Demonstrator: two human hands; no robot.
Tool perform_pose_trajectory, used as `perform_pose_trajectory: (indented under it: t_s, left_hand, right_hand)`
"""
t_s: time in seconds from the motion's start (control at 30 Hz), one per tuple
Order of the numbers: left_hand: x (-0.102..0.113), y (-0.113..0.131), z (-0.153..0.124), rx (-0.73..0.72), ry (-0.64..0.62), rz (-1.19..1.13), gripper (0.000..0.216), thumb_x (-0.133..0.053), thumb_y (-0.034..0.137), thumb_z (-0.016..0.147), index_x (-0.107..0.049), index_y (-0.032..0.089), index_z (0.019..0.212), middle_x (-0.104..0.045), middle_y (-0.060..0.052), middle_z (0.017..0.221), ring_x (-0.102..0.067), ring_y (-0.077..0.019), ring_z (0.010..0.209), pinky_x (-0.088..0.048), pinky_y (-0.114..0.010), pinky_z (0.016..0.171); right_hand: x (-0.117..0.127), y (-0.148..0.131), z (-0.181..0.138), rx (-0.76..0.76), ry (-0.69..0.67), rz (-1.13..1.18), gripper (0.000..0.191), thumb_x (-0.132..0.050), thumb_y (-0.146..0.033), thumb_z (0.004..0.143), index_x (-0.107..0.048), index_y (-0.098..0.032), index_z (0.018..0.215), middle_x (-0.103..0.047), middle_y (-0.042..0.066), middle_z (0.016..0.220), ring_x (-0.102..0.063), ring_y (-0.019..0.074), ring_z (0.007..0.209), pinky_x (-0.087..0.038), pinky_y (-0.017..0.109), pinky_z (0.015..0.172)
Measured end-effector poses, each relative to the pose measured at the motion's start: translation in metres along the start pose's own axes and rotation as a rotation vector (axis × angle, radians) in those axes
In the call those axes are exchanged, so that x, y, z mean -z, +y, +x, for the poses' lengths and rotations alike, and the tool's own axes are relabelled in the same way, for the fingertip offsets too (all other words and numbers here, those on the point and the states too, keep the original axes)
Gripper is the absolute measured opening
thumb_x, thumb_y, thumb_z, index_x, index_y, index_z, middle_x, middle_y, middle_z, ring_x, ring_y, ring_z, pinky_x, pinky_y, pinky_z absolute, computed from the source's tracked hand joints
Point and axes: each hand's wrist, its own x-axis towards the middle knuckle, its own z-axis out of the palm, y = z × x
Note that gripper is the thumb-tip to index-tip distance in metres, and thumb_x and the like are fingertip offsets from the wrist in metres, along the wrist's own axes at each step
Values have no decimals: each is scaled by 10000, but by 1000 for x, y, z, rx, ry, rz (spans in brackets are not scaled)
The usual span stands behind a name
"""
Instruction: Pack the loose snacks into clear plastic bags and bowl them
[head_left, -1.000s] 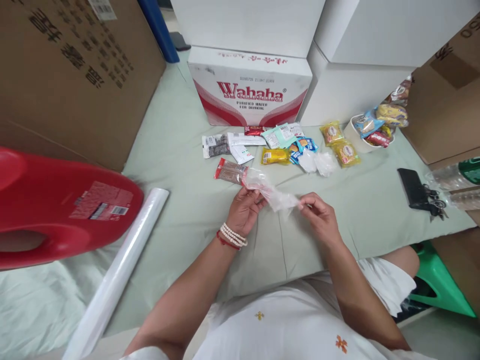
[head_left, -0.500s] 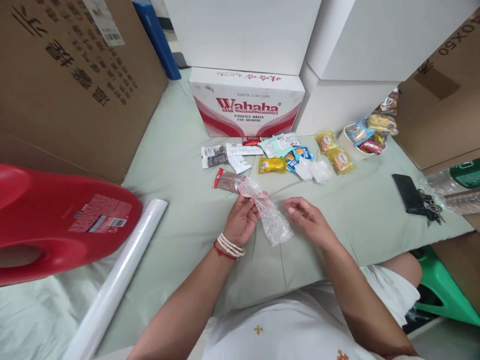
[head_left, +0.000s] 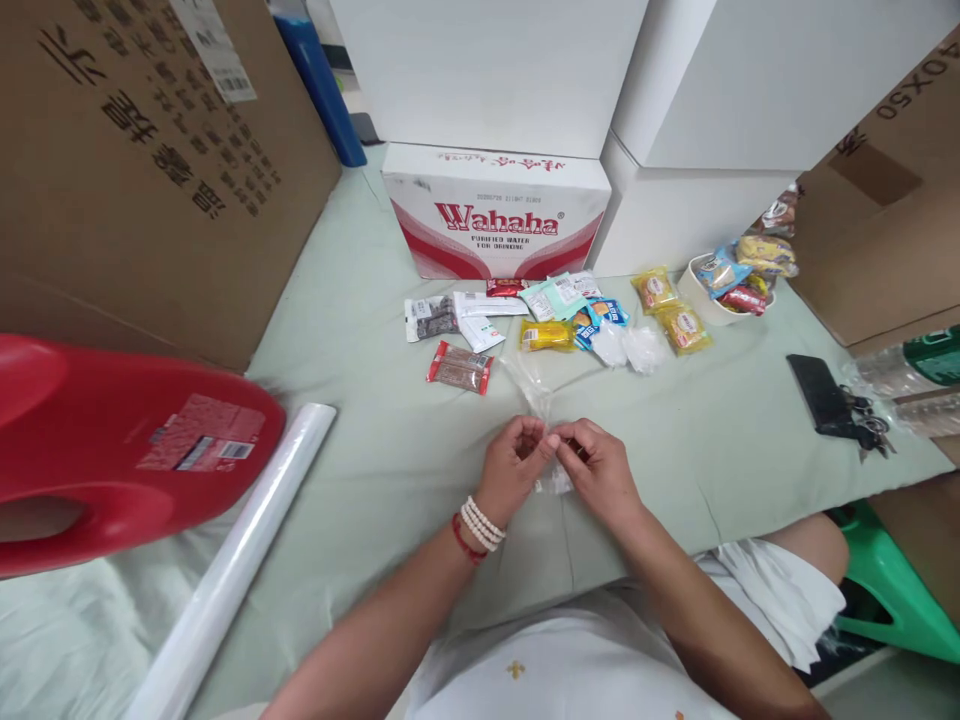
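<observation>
A clear plastic bag (head_left: 531,382) is pinched at its middle by both hands, low over the green cloth. My left hand (head_left: 517,460), with beads and a red cord at the wrist, is closed on it. My right hand (head_left: 598,468) grips it too, fingertips touching the left thumb. The bag's crinkled lower end shows beneath the hands. Just beyond my left hand lies a brown snack packet with red ends (head_left: 460,368). Behind it are a dark snack packet (head_left: 431,318), white sachets (head_left: 480,330), a yellow packet (head_left: 547,335) and crumpled clear plastic (head_left: 643,349).
A Wahaha carton (head_left: 499,215) stands at the back beneath white boxes (head_left: 487,70). To the right are a white tub of snacks (head_left: 720,305), keys with a black case (head_left: 825,395) and plastic bottles (head_left: 900,365). On the left lie a red jug (head_left: 112,440) and a plastic film roll (head_left: 247,540).
The bag has moved toward me and right, off the brown snack packet, which now lies uncovered. My right hand has come in from the right and closed on the bag beside my left.
</observation>
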Motion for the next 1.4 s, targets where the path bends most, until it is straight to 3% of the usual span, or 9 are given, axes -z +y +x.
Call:
perform_pose_trajectory:
  t_s: [0.13,0.3,0.6,0.8,0.93,1.03,1.23,1.3,1.4]
  left_hand:
    - [-1,1,6,71,-28,-165,356,-852,503,750,-673,196,775,-625,36,685,-567,-118,643,-471,-263,670]
    - [5,2,11,115,-16,-268,361,-880,494,728,-698,192,806,-668,30,741,-605,-101,641,-506,-260,683]
    - [13,8,18,212,35,-538,365,-932,386,678,-646,215,827,-665,46,764,-661,-121,767,-589,-315,808]
    - [15,7,21,269,55,-627,330,-891,364,727,-615,233,852,-695,33,883,-688,-162,876,-604,-388,868]
    - [8,6,15,257,-6,-555,458,-928,290,660,-639,239,1011,-724,-17,1096,-702,-202,989,-596,-393,866]
    - [4,3,10,278,-44,-426,488,-934,181,616,-677,211,1030,-739,-24,1020,-704,-174,904,-570,-363,888]
    - [11,3,14,296,-108,-318,372,-955,214,568,-785,178,897,-761,-35,926,-695,-186,892,-545,-341,896]
    - [15,5,16,338,-134,-298,330,-964,269,573,-781,167,828,-752,-35,885,-686,-179,854,-552,-336,847]
    - [16,9,14,387,-173,-327,327,-945,369,639,-750,175,816,-739,-41,929,-684,-175,863,-564,-310,750]
  right_hand:
    - [-5,1,-1,-171,22,241,226,-720,-461,873,-761,-238,874,-682,25,777,-552,166,660,-437,293,627]
    - [8,5,2,-408,155,572,350,-828,-524,747,-708,-207,836,-564,-29,654,-412,112,553,-330,249,507]
    - [36,16,0,-381,260,595,321,-848,-479,744,-692,-215,838,-502,-43,641,-388,100,553,-300,230,475]
    - [33,14,-7,-445,132,699,346,-844,-486,746,-652,-222,859,-540,-42,675,-350,74,504,-231,203,412]
    - [18,9,-11,-493,78,706,383,-830,-518,760,-617,-215,857,-598,-35,712,-345,54,465,-189,197,387]
    - [10,7,-11,-485,96,730,379,-832,-514,762,-620,-214,858,-488,-73,610,-346,55,457,-202,188,390]
    - [32,20,4,-598,171,897,403,-899,-400,637,-592,-215,820,-531,-62,686,-249,37,453,-149,187,382]
    - [43,24,8,-618,193,924,418,-916,-389,610,-591,-216,808,-535,-56,697,-274,44,471,-188,183,389]
    - [48,22,6,-548,225,846,431,-893,-516,679,-650,-226,886,-620,-12,827,-500,96,637,-410,199,507]
